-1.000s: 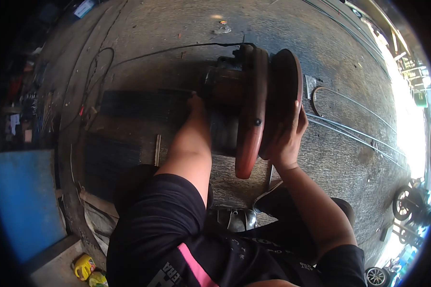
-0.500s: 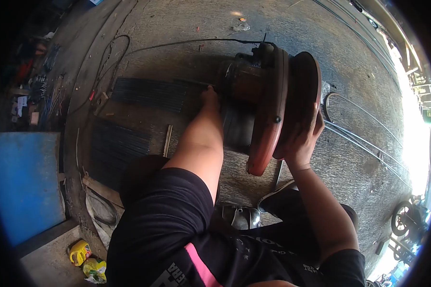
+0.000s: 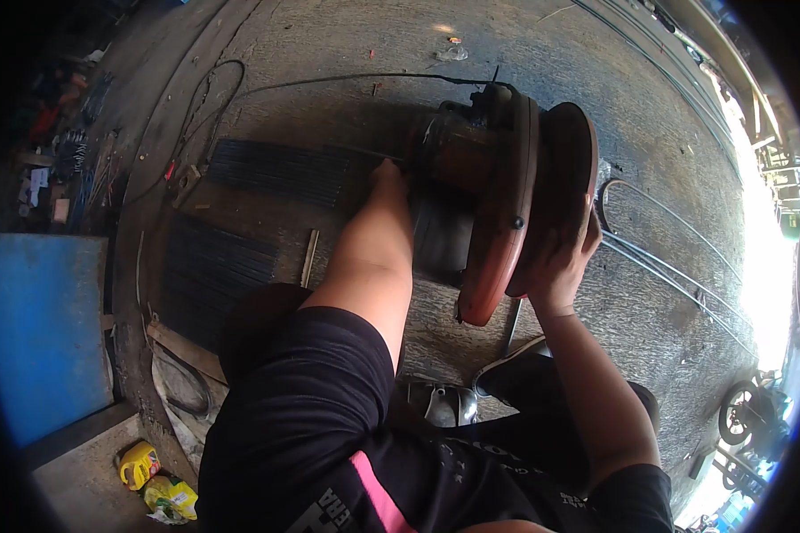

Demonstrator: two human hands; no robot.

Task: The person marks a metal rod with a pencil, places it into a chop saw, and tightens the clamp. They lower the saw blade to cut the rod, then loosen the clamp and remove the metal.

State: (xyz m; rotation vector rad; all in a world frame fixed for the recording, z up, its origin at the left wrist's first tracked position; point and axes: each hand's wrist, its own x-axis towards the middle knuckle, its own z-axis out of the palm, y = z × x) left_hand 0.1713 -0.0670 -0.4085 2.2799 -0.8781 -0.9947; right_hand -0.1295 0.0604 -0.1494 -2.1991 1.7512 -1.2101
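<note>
A cut-off saw with a worn red round guard [image 3: 500, 258] and a dark motor body [image 3: 462, 151] stands on the floor in front of me. Fingers of my right hand [image 3: 564, 262] are curled against the lower right edge of its outer round cover [image 3: 571, 151]. My left hand [image 3: 389, 175] is closed low at the saw's left side, beside a thin dark rod [image 3: 364, 151]. Shadow and the back of the hand hide most of its fingers. Two bundles of dark metal rods, an upper one [image 3: 276, 169] and a lower one [image 3: 218, 266], lie left of that arm.
A black cable [image 3: 329, 81] runs left from the saw. Long bent metal bars [image 3: 676, 275] lie on the floor at right. A flat bar [image 3: 309, 258] lies near my left arm. Left are a blue panel [image 3: 44, 329] and a yellow container [image 3: 138, 464]. A motorcycle [image 3: 751, 413] stands lower right.
The view has shifted slightly. Both hands stay in nearly the same places at the saw, and nothing has been taken up or let go.
</note>
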